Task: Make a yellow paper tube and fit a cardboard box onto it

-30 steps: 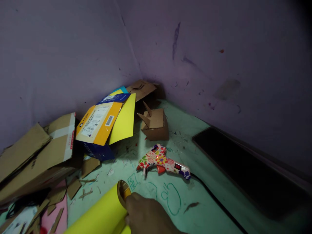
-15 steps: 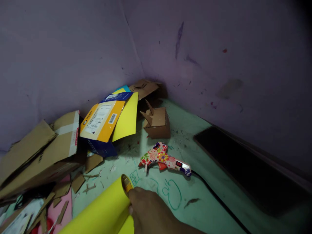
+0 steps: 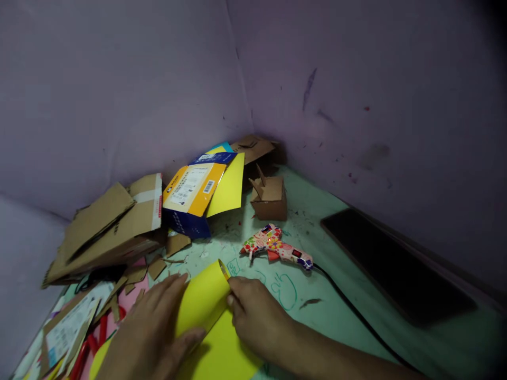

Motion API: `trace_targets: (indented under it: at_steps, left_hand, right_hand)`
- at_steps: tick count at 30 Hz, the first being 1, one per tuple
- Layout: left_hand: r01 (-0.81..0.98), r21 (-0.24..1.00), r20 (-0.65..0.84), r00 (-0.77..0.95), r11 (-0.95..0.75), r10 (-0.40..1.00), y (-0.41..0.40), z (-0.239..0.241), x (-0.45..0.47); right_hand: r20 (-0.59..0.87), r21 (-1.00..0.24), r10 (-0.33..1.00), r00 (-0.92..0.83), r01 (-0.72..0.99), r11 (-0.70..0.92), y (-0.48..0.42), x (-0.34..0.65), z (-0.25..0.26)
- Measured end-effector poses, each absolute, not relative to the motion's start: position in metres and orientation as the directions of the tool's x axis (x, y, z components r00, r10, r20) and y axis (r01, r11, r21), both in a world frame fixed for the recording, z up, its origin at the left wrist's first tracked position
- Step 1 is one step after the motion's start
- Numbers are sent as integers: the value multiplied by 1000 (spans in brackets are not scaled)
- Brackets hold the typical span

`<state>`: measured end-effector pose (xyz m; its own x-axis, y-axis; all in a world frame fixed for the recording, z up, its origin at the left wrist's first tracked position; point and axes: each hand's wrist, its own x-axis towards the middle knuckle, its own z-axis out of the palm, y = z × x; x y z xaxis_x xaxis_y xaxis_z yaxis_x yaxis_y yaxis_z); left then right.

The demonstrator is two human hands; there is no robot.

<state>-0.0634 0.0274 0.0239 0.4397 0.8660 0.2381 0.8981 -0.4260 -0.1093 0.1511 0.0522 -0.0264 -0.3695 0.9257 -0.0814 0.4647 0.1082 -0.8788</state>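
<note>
A sheet of yellow paper (image 3: pixel 222 348) lies at the front of the table, its upper part curled into a roll. My left hand (image 3: pixel 154 327) wraps over the roll, fingers on the far side and thumb on the near side. At the roll's right end, my right hand (image 3: pixel 253 306) pinches the paper by the open rim. Something brownish shows just inside that rim, too small to name. Beyond my right hand rests a flower-patterned glue gun (image 3: pixel 277 247), touched by neither hand.
Cardboard boxes (image 3: pixel 114 227), a yellow-and-blue carton (image 3: pixel 194 190) and a small cardboard box (image 3: pixel 270 198) stand near the walls. A dark flat panel (image 3: pixel 392 264) lies at right. The glue gun's black cord (image 3: pixel 348 311) runs towards me. Cardboard scraps and red-handled scissors (image 3: pixel 83 353) are at left.
My left hand has come into view and now grips the yellow roll. My right hand stays at the roll's end. The view has shifted, so everything sits further right.
</note>
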Motion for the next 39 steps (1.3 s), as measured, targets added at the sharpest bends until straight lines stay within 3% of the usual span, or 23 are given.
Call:
trace_targets:
  at_steps: [3, 10, 15, 19, 22, 26, 29, 33, 39]
  left_hand:
    - [836, -188, 214, 548, -516, 809, 39, 20, -52]
    - [810, -235, 229, 583, -537, 779, 44, 17, -52]
    - [820, -207, 177, 568, -534, 804, 43, 16, -51]
    - [871, -123, 128, 490, -476, 862, 43, 18, -47]
    - [930, -69, 6, 362, -361, 932, 48, 24, -43]
    - [972, -16, -149, 230, -235, 962, 55, 34, -39]
    - [978, -13, -165, 204, -209, 965, 54, 37, -35]
    - [982, -42, -158, 177, -186, 971, 49, 35, -30]
    - [978, -63, -38, 195, -198, 980, 35, 23, -19]
  right_hand:
    - [-73, -897, 933, -353, 433, 94, 51, 151, -27]
    - [-58, -929, 941, -334, 362, 71, 48, 150, -31]
    - [-81, -932, 942, -327, 359, 44, 50, 152, -28]
    - [-77, -966, 964, -256, 260, -8, 57, 162, -18]
    - [-56, -976, 983, -177, 215, -17, 60, 171, -8]
    - [89, -961, 989, -119, 251, 116, 53, 175, -4]
    - [102, -909, 968, -228, 375, 183, 41, 172, -7]
    - [-44, -739, 811, -584, 565, 367, 25, 164, -6]
    - [-149, -532, 637, -756, 604, 593, 26, 160, 5]
